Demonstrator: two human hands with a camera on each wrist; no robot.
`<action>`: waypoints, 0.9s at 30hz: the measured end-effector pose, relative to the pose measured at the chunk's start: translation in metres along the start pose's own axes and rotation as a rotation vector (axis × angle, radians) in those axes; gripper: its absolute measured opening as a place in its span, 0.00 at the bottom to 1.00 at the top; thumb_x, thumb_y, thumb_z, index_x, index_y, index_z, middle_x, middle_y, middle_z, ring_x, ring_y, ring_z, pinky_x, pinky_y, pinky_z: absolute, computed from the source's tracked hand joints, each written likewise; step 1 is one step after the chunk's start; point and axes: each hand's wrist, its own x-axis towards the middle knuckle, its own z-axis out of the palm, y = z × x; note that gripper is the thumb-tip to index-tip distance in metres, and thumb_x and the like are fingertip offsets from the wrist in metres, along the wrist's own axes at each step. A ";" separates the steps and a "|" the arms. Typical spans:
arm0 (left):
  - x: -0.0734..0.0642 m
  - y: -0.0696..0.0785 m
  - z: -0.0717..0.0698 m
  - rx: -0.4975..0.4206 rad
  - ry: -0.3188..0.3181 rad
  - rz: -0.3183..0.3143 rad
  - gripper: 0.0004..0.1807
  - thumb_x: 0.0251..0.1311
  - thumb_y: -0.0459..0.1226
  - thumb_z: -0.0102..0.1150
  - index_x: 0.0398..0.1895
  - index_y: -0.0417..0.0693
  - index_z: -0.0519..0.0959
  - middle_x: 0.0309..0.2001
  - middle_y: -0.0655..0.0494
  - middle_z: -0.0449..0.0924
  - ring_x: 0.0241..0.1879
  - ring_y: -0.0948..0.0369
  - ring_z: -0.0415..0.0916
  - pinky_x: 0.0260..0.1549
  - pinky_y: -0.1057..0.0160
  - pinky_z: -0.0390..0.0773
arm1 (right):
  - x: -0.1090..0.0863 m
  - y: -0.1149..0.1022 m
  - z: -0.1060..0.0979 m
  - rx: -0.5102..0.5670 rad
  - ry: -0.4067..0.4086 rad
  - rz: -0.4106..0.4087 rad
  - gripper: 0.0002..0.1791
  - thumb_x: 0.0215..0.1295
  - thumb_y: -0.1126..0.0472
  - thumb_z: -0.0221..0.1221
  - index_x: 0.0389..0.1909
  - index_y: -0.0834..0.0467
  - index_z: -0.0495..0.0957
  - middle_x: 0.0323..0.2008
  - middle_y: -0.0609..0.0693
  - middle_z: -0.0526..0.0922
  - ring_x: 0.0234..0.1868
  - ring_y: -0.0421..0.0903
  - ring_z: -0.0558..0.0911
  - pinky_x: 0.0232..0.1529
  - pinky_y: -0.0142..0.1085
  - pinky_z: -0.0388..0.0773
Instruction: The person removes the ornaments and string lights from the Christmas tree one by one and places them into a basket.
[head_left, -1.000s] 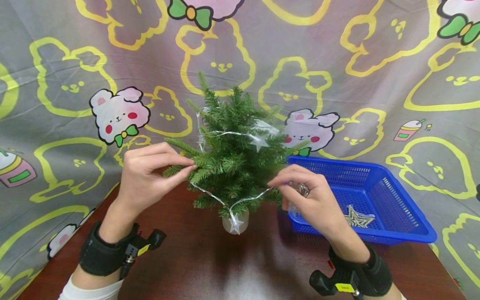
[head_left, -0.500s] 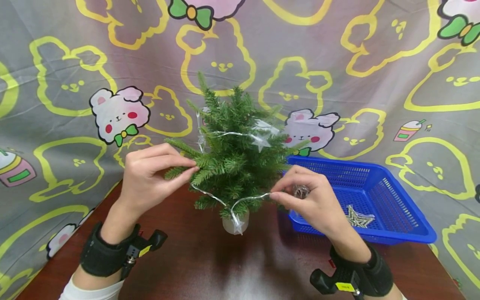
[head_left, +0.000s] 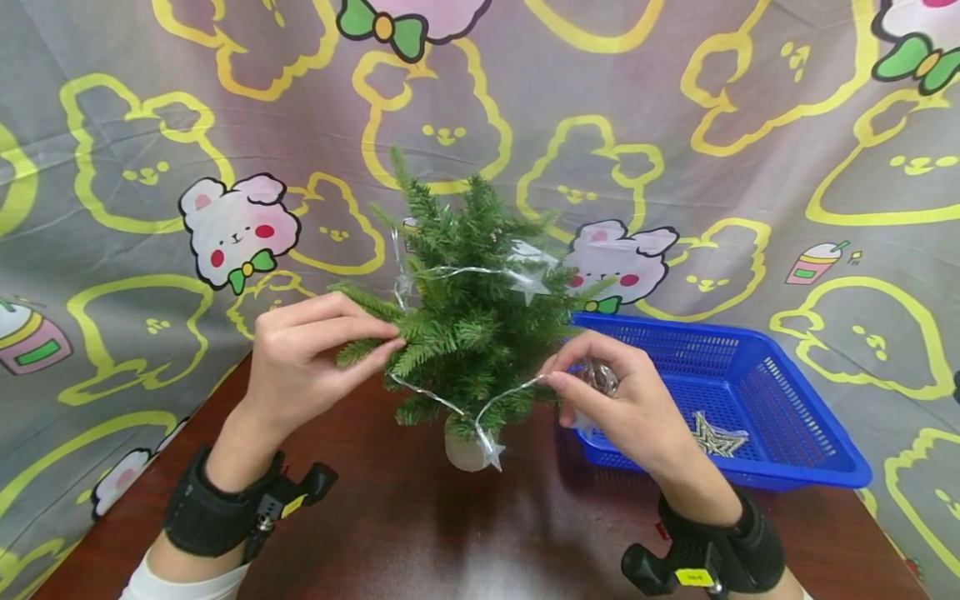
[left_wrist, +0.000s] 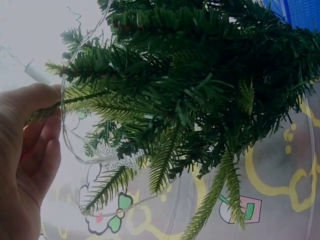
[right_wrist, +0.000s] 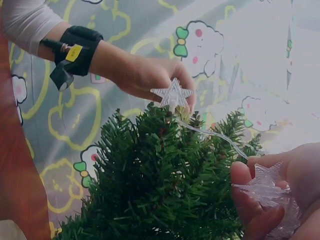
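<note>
A small green tree (head_left: pixel 480 321) is standing on its white base (head_left: pixel 461 454) near the middle of the brown table (head_left: pixel 375 508). The left hand (head_left: pixel 307 354) is pinching a branch (left_wrist: pixel 95 100) on the tree's left side, and the thin wire (left_wrist: pixel 90 35) of the star lights (head_left: pixel 528 286) is running close by its fingertips. The right hand (head_left: pixel 622 396) is pinching that wire just beside the tree's right side, and a bunch of clear stars (right_wrist: pixel 267 186) is sitting in that hand. The wire is drooping across the tree's front, with one star (head_left: pixel 491 452) hanging by the base. Toward the table's right edge, a blue basket (head_left: pixel 813 404) is holding a gold star (head_left: pixel 716 436) near its front edge.
</note>
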 end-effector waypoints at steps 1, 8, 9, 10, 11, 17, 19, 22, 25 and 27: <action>0.000 0.001 0.001 0.001 0.001 0.007 0.16 0.64 0.47 0.63 0.28 0.45 0.89 0.25 0.55 0.86 0.20 0.68 0.73 0.19 0.74 0.60 | 0.000 0.000 0.000 0.007 0.001 0.002 0.04 0.70 0.66 0.58 0.40 0.55 0.79 0.31 0.50 0.83 0.20 0.44 0.81 0.16 0.36 0.74; 0.002 0.006 0.005 0.007 0.014 0.053 0.16 0.63 0.47 0.64 0.28 0.45 0.89 0.23 0.55 0.85 0.19 0.67 0.73 0.18 0.73 0.62 | -0.002 0.001 -0.001 -0.009 -0.052 -0.069 0.15 0.73 0.71 0.49 0.47 0.58 0.84 0.39 0.52 0.79 0.23 0.43 0.79 0.21 0.35 0.74; 0.002 0.006 0.005 0.009 0.017 0.059 0.15 0.63 0.47 0.64 0.28 0.45 0.89 0.23 0.56 0.85 0.18 0.67 0.72 0.18 0.73 0.62 | -0.002 0.001 -0.001 -0.012 -0.056 -0.079 0.16 0.73 0.71 0.49 0.46 0.57 0.85 0.38 0.52 0.78 0.23 0.43 0.79 0.21 0.35 0.74; 0.003 0.007 0.006 0.011 0.022 0.066 0.15 0.63 0.46 0.64 0.28 0.45 0.89 0.23 0.56 0.85 0.18 0.68 0.71 0.18 0.73 0.62 | -0.002 0.001 0.000 -0.016 -0.054 -0.091 0.15 0.73 0.72 0.50 0.45 0.57 0.85 0.37 0.52 0.77 0.22 0.42 0.78 0.21 0.35 0.74; 0.003 0.008 0.007 0.012 0.025 0.072 0.15 0.63 0.46 0.64 0.28 0.45 0.89 0.23 0.56 0.84 0.18 0.68 0.70 0.18 0.73 0.62 | -0.002 0.000 0.001 -0.025 -0.049 -0.099 0.14 0.72 0.72 0.51 0.44 0.57 0.85 0.36 0.51 0.77 0.21 0.42 0.78 0.22 0.34 0.74; 0.006 0.012 0.009 0.010 0.033 0.089 0.14 0.63 0.45 0.64 0.28 0.45 0.89 0.23 0.57 0.84 0.18 0.68 0.69 0.18 0.72 0.63 | -0.005 -0.002 0.004 -0.176 -0.012 -0.113 0.08 0.58 0.67 0.68 0.34 0.49 0.86 0.31 0.45 0.77 0.26 0.38 0.74 0.25 0.31 0.73; 0.007 0.013 0.010 0.004 0.032 0.092 0.14 0.63 0.44 0.64 0.28 0.45 0.88 0.23 0.57 0.84 0.18 0.68 0.70 0.18 0.72 0.63 | -0.005 -0.002 0.004 -0.186 -0.018 -0.123 0.08 0.56 0.66 0.70 0.31 0.48 0.85 0.30 0.44 0.76 0.26 0.38 0.73 0.23 0.31 0.72; 0.008 0.015 0.011 -0.003 0.031 0.098 0.14 0.63 0.44 0.64 0.28 0.45 0.88 0.23 0.56 0.84 0.18 0.68 0.70 0.18 0.72 0.64 | -0.005 -0.002 0.003 -0.165 -0.032 -0.131 0.10 0.57 0.67 0.70 0.28 0.46 0.84 0.29 0.43 0.76 0.27 0.38 0.73 0.23 0.31 0.72; 0.009 0.016 0.012 -0.009 0.029 0.100 0.13 0.63 0.44 0.64 0.28 0.45 0.88 0.23 0.56 0.84 0.19 0.67 0.71 0.18 0.72 0.65 | -0.005 -0.002 0.003 -0.106 -0.052 -0.132 0.12 0.59 0.69 0.67 0.28 0.47 0.82 0.30 0.43 0.77 0.28 0.39 0.74 0.24 0.32 0.73; 0.009 0.018 0.013 -0.008 0.028 0.101 0.13 0.63 0.44 0.64 0.28 0.45 0.88 0.23 0.56 0.83 0.18 0.67 0.70 0.18 0.72 0.65 | -0.005 -0.002 0.003 -0.043 -0.067 -0.128 0.12 0.60 0.71 0.65 0.29 0.49 0.81 0.33 0.46 0.78 0.25 0.39 0.77 0.22 0.33 0.75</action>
